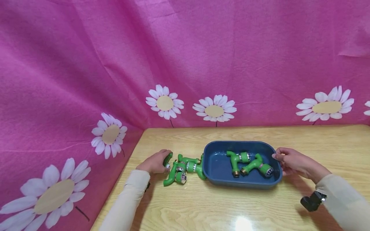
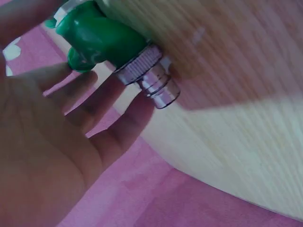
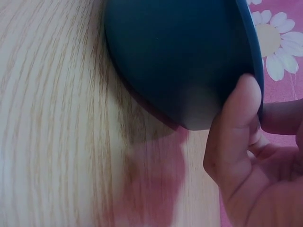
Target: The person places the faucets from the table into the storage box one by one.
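Observation:
My left hand [image 1: 156, 163] holds a green tap [image 2: 106, 40] with a silvery threaded collar and nozzle, its fingers along one side of the body. Just right of that hand lies a cluster of several green taps [image 1: 171, 177] with brass and chrome ends, close against the left end of a dark blue basin [image 1: 242, 183]. At the basin's opposite end, my right hand [image 1: 293, 163] grips the rim, thumb on one side of the wall and fingers on the other. Inside the basin, towards its right half, lie two green taps, one upright-looking tap [image 1: 234, 162] and one slanted tap [image 1: 257, 164].
The light wood-grain table [image 1: 185, 208] carries everything. A pink cloth [image 1: 245, 57] printed with white daisies hangs behind it and along the left side. A black wrist camera [image 1: 313, 201] sits by the right sleeve.

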{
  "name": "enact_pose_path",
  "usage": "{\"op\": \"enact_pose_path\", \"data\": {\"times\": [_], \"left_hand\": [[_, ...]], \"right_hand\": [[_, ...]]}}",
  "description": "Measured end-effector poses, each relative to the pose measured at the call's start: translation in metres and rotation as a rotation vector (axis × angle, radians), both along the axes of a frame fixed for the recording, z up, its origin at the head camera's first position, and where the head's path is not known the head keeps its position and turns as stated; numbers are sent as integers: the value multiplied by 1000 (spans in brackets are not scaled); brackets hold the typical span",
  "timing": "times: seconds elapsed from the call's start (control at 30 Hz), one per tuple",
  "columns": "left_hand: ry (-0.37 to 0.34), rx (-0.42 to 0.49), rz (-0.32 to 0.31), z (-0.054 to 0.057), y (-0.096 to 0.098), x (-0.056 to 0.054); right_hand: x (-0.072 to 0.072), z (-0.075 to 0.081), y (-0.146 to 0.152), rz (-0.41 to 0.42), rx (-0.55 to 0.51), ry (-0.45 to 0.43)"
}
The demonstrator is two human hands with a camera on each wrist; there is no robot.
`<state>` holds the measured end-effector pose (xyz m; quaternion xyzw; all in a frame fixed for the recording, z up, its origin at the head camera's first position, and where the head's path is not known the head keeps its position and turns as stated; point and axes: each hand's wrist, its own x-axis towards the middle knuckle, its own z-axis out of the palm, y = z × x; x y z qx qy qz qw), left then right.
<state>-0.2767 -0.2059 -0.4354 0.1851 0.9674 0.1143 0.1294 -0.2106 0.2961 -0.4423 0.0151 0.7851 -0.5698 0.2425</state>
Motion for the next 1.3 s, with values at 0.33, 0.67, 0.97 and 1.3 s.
{"op": "enact_pose_path", "data": {"times": [0.33,0.67,0.97,1.3], "left_hand": [[41,-24,35,-4,0,1],[-42,-62,87,2,7,2],[-76,-201,161,15,16,3],[-84,-208,186,17,19,0]], "right_hand": [[2,0,0,-6,-29,9],[4,2,-2,-21,-26,-3],[3,1,-3,-19,-24,-7],[3,3,-1,-6,-16,-4]]}}
